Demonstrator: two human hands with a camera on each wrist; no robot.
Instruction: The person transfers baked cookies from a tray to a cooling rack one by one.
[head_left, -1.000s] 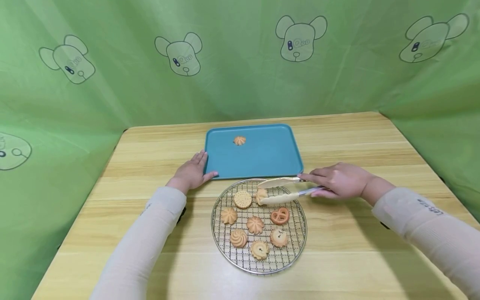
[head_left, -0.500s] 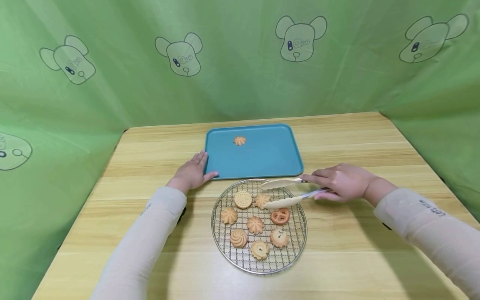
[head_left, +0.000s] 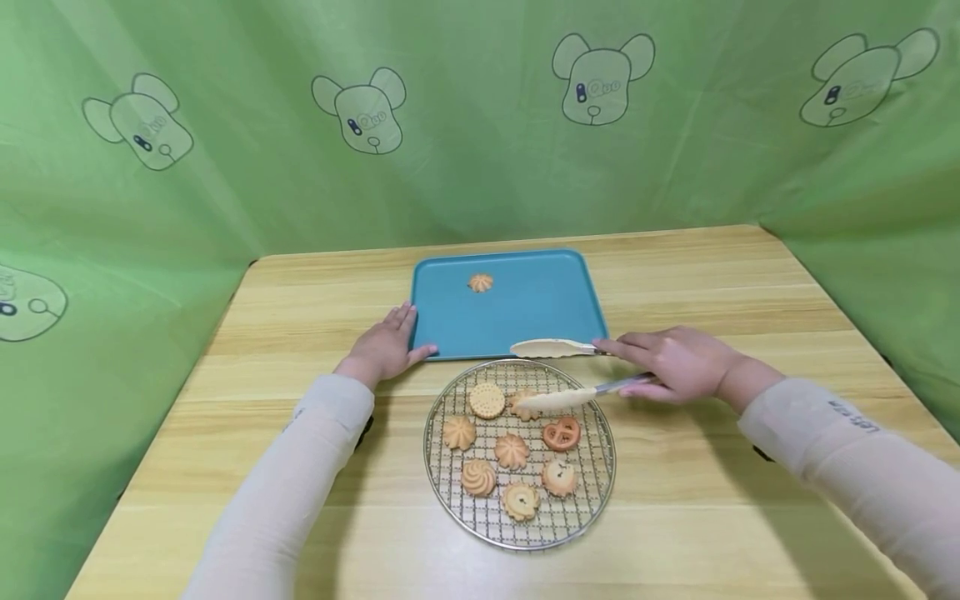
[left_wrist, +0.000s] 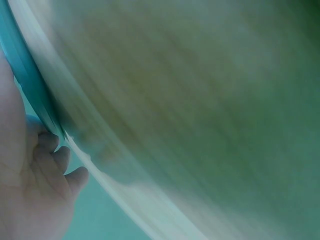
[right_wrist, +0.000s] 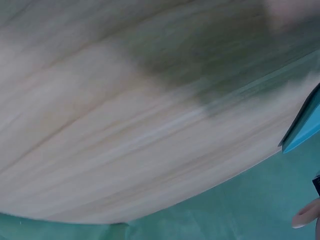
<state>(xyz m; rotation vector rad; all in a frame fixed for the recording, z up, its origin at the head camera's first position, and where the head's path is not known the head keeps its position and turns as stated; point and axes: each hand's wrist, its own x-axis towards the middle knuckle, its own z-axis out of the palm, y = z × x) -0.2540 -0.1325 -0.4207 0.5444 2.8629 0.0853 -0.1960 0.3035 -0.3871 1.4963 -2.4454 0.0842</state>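
In the head view my right hand (head_left: 678,362) holds metal tongs (head_left: 558,401) with cream tips. The tongs' arms are spread wide: the far tip lies over the front edge of the blue tray (head_left: 525,304), the near one overlaps a flower-shaped cookie (head_left: 516,401) on the round wire rack (head_left: 519,547). Nothing is pinched between the tips. My left hand (head_left: 382,346) rests at the tray's front left corner, fingers straight along the side and thumb on the front rim. One flower-shaped cookie (head_left: 480,283) sits on the tray. The right wrist view catches only a fingertip (right_wrist: 306,215).
Around that cookie the rack carries a round dotted cookie (head_left: 487,401), a pretzel-shaped one (head_left: 562,433), a swirl cookie (head_left: 478,477) and several others. Rack and tray stand close together on a wooden table (head_left: 697,517). Green curtain (head_left: 480,167) surrounds the table.
The tongs' tips, first around the flower-shaped cookie, have spread apart. The far arm has shifted away onto the tray's edge. That cookie now lies flatter on the rack. The left hand stays put.
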